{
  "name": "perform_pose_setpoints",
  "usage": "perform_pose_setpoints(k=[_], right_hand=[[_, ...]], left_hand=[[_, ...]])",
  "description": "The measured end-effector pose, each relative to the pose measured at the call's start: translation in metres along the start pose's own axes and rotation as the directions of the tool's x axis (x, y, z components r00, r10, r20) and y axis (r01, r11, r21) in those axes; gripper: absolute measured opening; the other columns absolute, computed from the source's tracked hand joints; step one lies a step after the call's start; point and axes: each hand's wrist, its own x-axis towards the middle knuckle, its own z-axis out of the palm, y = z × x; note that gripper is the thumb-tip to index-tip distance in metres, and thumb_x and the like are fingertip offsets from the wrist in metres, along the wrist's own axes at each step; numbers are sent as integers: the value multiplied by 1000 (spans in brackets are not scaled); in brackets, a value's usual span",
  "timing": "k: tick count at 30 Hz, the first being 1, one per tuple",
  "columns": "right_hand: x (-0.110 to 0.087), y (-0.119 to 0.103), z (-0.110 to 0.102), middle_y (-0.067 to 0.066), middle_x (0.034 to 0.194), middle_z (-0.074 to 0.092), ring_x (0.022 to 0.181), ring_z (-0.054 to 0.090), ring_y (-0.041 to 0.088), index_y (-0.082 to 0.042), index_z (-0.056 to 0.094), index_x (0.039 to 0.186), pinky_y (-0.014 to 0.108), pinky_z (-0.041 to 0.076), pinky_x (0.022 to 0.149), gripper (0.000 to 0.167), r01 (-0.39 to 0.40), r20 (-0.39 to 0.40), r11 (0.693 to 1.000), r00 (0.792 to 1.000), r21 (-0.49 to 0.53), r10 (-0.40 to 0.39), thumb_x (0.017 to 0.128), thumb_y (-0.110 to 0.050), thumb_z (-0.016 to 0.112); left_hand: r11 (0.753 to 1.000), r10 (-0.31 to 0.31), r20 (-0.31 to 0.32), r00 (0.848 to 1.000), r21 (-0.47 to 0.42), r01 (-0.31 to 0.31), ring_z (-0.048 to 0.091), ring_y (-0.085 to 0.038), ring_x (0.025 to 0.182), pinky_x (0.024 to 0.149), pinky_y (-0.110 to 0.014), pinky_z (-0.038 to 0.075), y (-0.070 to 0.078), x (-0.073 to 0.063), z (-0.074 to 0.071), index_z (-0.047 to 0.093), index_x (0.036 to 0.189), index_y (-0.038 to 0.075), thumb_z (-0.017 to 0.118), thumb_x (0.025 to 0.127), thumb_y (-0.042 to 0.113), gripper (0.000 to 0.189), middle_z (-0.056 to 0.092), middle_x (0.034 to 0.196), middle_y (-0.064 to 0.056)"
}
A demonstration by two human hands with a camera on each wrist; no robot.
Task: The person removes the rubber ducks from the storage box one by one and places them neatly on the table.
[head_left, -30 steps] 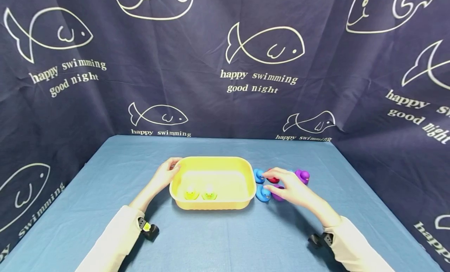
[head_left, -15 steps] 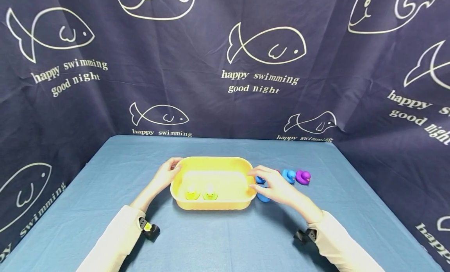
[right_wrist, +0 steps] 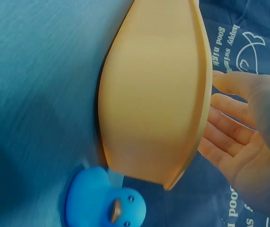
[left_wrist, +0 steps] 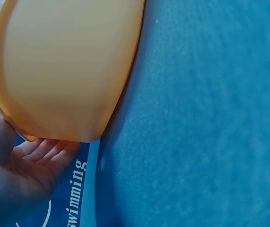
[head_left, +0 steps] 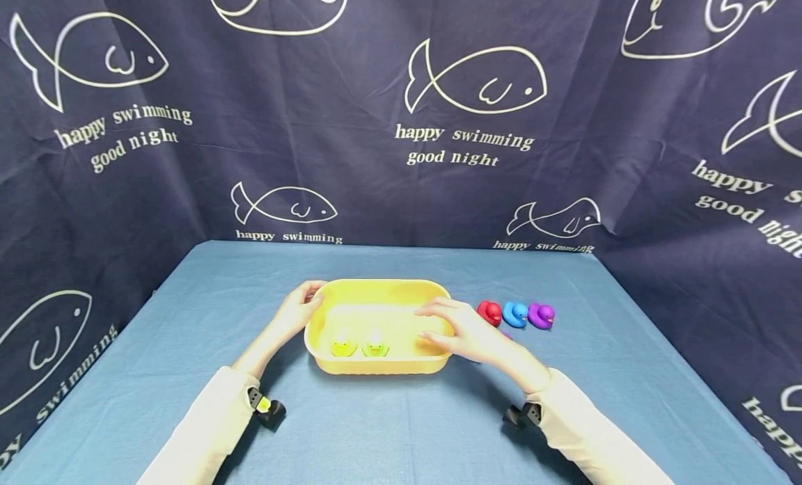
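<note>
A yellow plastic basin (head_left: 382, 367) stands on the blue cloth with a yellow rubber duck (head_left: 342, 344) and a yellow-green rubber duck (head_left: 375, 345) in it. My left hand (head_left: 299, 312) grips the basin's left end; in the left wrist view the fingers (left_wrist: 54, 153) lie against the outside of the end wall. Over the basin's right end reaches my right hand (head_left: 460, 332), thumb and fingers apart with nothing seen between them. Its fingers (right_wrist: 227, 125) are loosely extended past the rim in the right wrist view. Below, a blue rubber duck (right_wrist: 101, 201) sits beside the basin.
Right of the right hand stand a red duck (head_left: 489, 312), a blue duck (head_left: 515, 314) and a purple duck (head_left: 541, 316). Another purple duck (head_left: 506, 335) is mostly hidden behind the hand. A dark fish-print curtain (head_left: 401, 193) borders the table (head_left: 388, 429) behind.
My right hand has moved left from above the ducks to over the basin's right end, uncovering the red duck and another blue duck. The left hand keeps its grip on the basin.
</note>
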Motion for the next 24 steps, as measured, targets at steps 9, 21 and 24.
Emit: perform_pose_setpoints(k=[9, 21, 24], right_hand=[[14, -8, 14, 7, 107, 67, 103, 59, 22, -2, 65, 111, 37, 49, 91, 36, 29, -1, 999, 1000, -21, -29, 79, -17, 74], [30, -13, 35, 11, 101, 68, 94, 62, 22, 2, 66, 107, 34, 51, 85, 37, 100, -22, 995, 995, -5, -100, 76, -16, 77], [33, -13, 39, 10, 102, 68, 93, 63, 21, 0, 66, 108, 34, 52, 85, 37, 96, -5, 995, 995, -12, -96, 76, -15, 77]], left_hand=[[1000, -3, 3, 1000, 5, 3, 57, -34, 107, 91, -45, 47, 0, 1, -1, 52, 126, -3, 51, 95, 12, 34, 58, 121, -24], [1000, -8, -3, 1000, 29, 8, 57, -35, 107, 92, -45, 46, 1, 0, -1, 52, 126, -3, 51, 95, 12, 34, 58, 121, -24], [1000, 0, -8, 1000, 24, 0, 58, -36, 107, 92, -46, 46, 1, 0, -1, 52, 125, -4, 51, 95, 11, 34, 58, 121, -25]])
